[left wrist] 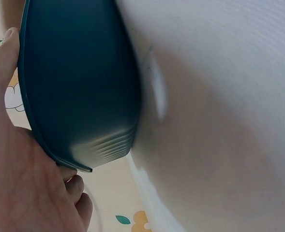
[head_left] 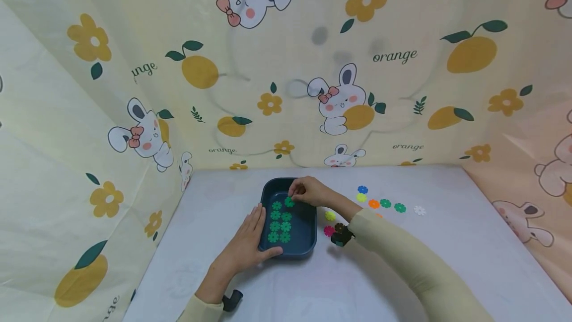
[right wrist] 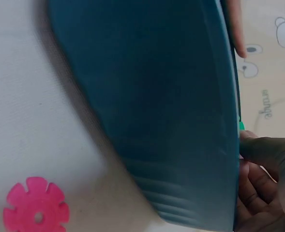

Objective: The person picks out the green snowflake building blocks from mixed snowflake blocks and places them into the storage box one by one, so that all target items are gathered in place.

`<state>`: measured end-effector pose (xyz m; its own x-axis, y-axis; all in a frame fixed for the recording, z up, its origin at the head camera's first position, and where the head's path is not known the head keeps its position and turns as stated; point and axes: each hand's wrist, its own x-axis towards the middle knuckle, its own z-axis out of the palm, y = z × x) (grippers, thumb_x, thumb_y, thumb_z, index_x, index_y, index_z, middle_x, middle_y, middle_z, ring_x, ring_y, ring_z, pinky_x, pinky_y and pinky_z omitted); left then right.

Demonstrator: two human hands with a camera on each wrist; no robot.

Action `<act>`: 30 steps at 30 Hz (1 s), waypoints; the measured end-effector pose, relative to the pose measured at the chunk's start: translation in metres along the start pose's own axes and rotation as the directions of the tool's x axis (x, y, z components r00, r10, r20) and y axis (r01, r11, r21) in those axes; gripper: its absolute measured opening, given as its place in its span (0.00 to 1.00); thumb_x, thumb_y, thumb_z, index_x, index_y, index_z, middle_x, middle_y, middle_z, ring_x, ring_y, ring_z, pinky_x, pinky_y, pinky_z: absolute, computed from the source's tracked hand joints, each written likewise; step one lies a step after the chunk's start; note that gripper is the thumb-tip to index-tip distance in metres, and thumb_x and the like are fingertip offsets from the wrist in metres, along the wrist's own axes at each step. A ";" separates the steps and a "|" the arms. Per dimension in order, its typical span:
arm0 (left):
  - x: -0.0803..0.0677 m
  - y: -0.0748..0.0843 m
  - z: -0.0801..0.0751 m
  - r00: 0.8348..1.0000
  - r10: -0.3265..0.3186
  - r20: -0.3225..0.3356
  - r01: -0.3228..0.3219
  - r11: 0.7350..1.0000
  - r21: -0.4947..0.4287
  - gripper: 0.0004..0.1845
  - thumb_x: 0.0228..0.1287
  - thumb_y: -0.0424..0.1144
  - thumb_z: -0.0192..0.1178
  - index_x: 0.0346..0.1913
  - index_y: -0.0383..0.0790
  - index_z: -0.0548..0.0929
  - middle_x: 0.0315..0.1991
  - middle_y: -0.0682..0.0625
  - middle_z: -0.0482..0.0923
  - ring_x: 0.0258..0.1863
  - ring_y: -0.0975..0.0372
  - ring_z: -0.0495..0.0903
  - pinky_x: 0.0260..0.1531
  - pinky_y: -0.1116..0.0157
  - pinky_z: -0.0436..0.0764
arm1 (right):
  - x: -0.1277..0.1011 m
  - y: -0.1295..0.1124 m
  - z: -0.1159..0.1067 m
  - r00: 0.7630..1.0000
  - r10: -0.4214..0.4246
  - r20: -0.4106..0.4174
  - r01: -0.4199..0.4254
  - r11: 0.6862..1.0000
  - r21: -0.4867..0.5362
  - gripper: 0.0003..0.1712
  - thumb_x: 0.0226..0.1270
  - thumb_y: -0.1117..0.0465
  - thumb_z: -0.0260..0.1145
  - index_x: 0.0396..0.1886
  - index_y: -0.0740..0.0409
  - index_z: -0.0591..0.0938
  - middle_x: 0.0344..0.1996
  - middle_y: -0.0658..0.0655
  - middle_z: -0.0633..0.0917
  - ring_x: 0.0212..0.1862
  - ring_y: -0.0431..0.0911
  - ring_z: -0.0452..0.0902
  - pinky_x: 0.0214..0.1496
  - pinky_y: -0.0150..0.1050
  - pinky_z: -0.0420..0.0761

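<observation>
A dark blue rectangular tray (head_left: 300, 253) stands on the white table, with several green flower-shaped discs (head_left: 274, 226) lying inside in two columns. My left hand (head_left: 243, 240) rests against the tray's near left corner, fingers straight along the left side and thumb over the near rim. At the tray's far right part, my right hand (head_left: 310, 192) pinches a green flower-shaped disc (head_left: 289, 201) between thumb and finger. In the right wrist view, the tray wall (right wrist: 152, 106) hides most of that disc; only a green edge shows at the fingertips.
Right of the tray lie loose flower-shaped discs: yellow (head_left: 330, 215), pink (head_left: 328, 231), blue (head_left: 363, 190), orange (head_left: 373, 203), green (head_left: 399, 207) and white (head_left: 419, 210). The right forearm partly covers some. A patterned curtain (head_left: 286, 113) hangs behind the table.
</observation>
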<state>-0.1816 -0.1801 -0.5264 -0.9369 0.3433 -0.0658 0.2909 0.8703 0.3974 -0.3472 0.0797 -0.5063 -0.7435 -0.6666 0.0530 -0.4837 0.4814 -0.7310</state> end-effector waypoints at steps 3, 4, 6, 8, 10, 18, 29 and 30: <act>0.000 0.000 0.001 1.000 0.006 -0.006 -0.006 1.000 0.002 0.66 0.67 0.76 0.61 0.88 0.40 0.39 0.90 0.47 0.32 0.88 0.55 0.34 0.86 0.50 0.45 | 0.005 0.001 0.003 1.000 0.005 0.005 -0.004 1.000 -0.016 0.03 0.75 0.66 0.72 0.43 0.55 0.89 0.38 0.49 0.89 0.39 0.41 0.82 0.48 0.36 0.88; 0.000 -0.001 0.001 1.000 0.008 -0.009 -0.008 1.000 0.002 0.66 0.67 0.76 0.61 0.88 0.39 0.39 0.90 0.46 0.32 0.88 0.55 0.34 0.86 0.49 0.45 | 0.007 0.001 0.004 1.000 0.004 0.007 -0.003 1.000 -0.024 0.03 0.75 0.66 0.72 0.43 0.55 0.89 0.38 0.49 0.89 0.40 0.41 0.83 0.48 0.36 0.88; 0.000 -0.001 0.002 1.000 0.013 -0.016 -0.013 1.000 0.001 0.66 0.67 0.75 0.62 0.88 0.38 0.40 0.90 0.46 0.32 0.88 0.55 0.34 0.86 0.49 0.45 | 0.010 0.002 0.005 1.000 0.003 0.010 -0.002 0.999 -0.047 0.02 0.75 0.66 0.72 0.42 0.56 0.89 0.38 0.49 0.89 0.40 0.41 0.83 0.49 0.37 0.88; 0.000 -0.001 0.002 1.000 0.019 -0.023 -0.019 1.000 -0.002 0.66 0.68 0.75 0.62 0.88 0.37 0.41 0.90 0.45 0.33 0.88 0.54 0.35 0.86 0.49 0.46 | 0.013 0.002 0.005 1.000 0.006 0.015 -0.005 0.997 -0.072 0.02 0.75 0.67 0.72 0.42 0.56 0.90 0.38 0.49 0.89 0.40 0.41 0.83 0.49 0.38 0.88; 0.000 -0.001 0.002 0.999 0.021 -0.026 -0.021 1.000 0.000 0.65 0.68 0.75 0.62 0.88 0.37 0.41 0.89 0.45 0.33 0.88 0.54 0.35 0.86 0.48 0.46 | 0.016 0.002 0.005 1.000 0.012 0.022 -0.010 0.995 -0.097 0.02 0.75 0.67 0.72 0.42 0.57 0.90 0.37 0.49 0.89 0.41 0.40 0.83 0.49 0.38 0.88; -0.001 -0.001 0.001 1.000 0.019 -0.011 -0.019 1.000 0.003 0.65 0.68 0.74 0.62 0.88 0.38 0.39 0.89 0.45 0.31 0.88 0.54 0.34 0.86 0.50 0.45 | 0.026 0.003 0.008 0.997 0.056 0.051 -0.050 0.991 -0.125 0.05 0.74 0.69 0.72 0.40 0.56 0.90 0.36 0.50 0.89 0.40 0.41 0.84 0.47 0.37 0.88; -0.001 -0.001 0.000 1.000 0.022 -0.007 -0.022 1.000 0.010 0.65 0.68 0.75 0.60 0.88 0.38 0.40 0.89 0.45 0.31 0.88 0.54 0.34 0.86 0.50 0.45 | 0.033 -0.004 0.011 0.990 0.094 0.102 -0.076 0.983 -0.165 0.05 0.73 0.71 0.72 0.39 0.58 0.91 0.35 0.50 0.89 0.38 0.42 0.83 0.45 0.37 0.88; -0.001 -0.001 0.000 1.000 0.022 -0.006 -0.022 1.000 0.011 0.65 0.68 0.75 0.60 0.88 0.38 0.39 0.89 0.45 0.31 0.88 0.55 0.34 0.86 0.50 0.45 | 0.034 -0.005 0.011 0.990 0.096 0.104 -0.077 0.982 -0.174 0.05 0.73 0.70 0.72 0.39 0.58 0.91 0.35 0.50 0.89 0.38 0.42 0.83 0.45 0.37 0.88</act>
<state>-0.1813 -0.1810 -0.5263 -0.9315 0.3600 -0.0520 0.3132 0.8664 0.3889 -0.3650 0.0488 -0.5084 -0.7341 -0.6733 -0.0885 -0.4982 0.6225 -0.6036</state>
